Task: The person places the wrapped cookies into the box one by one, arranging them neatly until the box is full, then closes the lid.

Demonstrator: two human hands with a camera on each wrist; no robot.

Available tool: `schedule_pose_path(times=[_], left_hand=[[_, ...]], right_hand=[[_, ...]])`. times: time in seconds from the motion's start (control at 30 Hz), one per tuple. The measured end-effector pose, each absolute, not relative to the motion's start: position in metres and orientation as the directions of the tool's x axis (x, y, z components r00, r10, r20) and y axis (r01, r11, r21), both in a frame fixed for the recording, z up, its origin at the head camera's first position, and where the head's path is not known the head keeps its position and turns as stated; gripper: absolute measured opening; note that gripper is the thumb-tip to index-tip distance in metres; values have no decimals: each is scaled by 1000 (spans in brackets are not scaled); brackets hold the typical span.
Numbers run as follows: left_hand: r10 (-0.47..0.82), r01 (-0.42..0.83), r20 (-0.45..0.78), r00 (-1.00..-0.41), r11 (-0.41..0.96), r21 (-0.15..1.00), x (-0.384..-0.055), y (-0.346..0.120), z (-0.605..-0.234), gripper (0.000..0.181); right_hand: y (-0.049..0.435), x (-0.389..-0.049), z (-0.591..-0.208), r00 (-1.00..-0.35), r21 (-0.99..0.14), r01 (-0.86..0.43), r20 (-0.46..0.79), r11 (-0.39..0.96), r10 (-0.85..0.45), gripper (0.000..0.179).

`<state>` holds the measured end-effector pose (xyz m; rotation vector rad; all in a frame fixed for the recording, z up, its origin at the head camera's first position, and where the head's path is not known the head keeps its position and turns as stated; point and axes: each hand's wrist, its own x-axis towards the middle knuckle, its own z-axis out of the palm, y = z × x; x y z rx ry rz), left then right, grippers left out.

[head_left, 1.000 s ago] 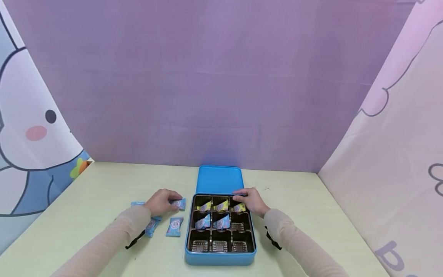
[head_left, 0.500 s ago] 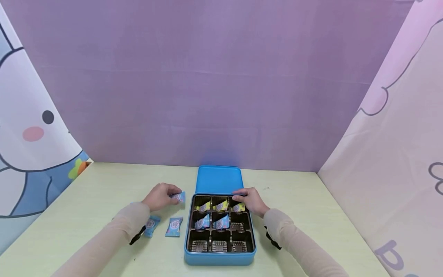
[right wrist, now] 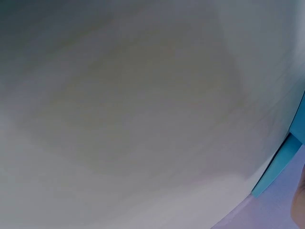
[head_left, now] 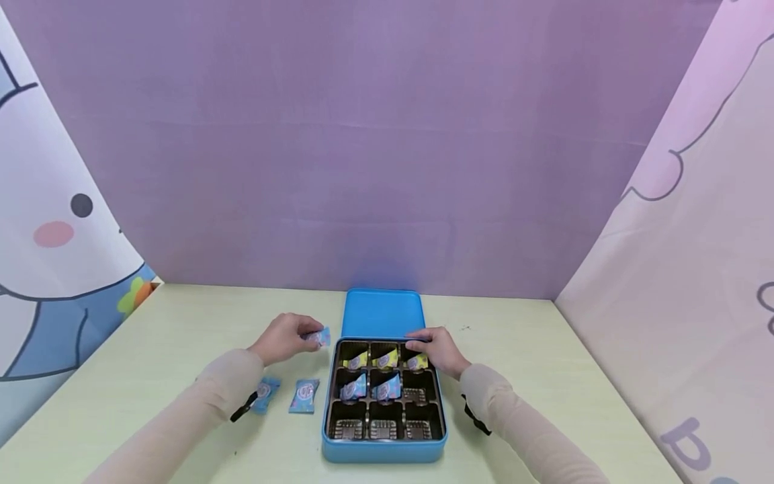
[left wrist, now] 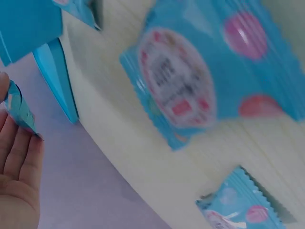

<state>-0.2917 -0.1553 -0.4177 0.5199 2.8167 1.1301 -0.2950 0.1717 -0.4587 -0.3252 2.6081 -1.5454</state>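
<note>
Nearest is the front wall of the blue tin (head_left: 383,452), which sits on the pale table (head_left: 514,430) with a black tray (head_left: 369,402) of nine compartments inside. To its left lie two blue sweets, one (head_left: 304,396) just beside it, the other (head_left: 267,395) by the left sleeve (head_left: 208,390); the left wrist view shows a third (left wrist: 240,205). The tray's middle row holds blue packets in its left and centre compartments, its far row three yellow ones. The left hand (head_left: 285,337) pinches a blue packet (head_left: 318,336) above the table, left of the tin's far corner. The right hand (head_left: 440,351) grips the tin's far right corner, thumb inside the rim. Beyond are the lid (head_left: 383,314) and a purple backdrop (head_left: 387,148).
</note>
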Motion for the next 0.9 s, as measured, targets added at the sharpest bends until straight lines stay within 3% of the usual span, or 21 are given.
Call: schedule_pose_path(times=[0.4, 0.73, 0.9], left_hand=[[367, 315, 74, -927, 660, 682, -274, -130, -409, 37], [410, 343, 78, -909, 628, 699, -260, -109, -402, 37], [450, 377, 88, -889, 607, 699, -255, -101, -397, 38]], right_hand=[[172, -294, -457, -971, -882, -133, 25, 451, -238, 27], [163, -270, -423, -969, -877, -130, 13, 462, -246, 28], [168, -279, -432, -970, -879, -133, 20, 458, -242, 27]])
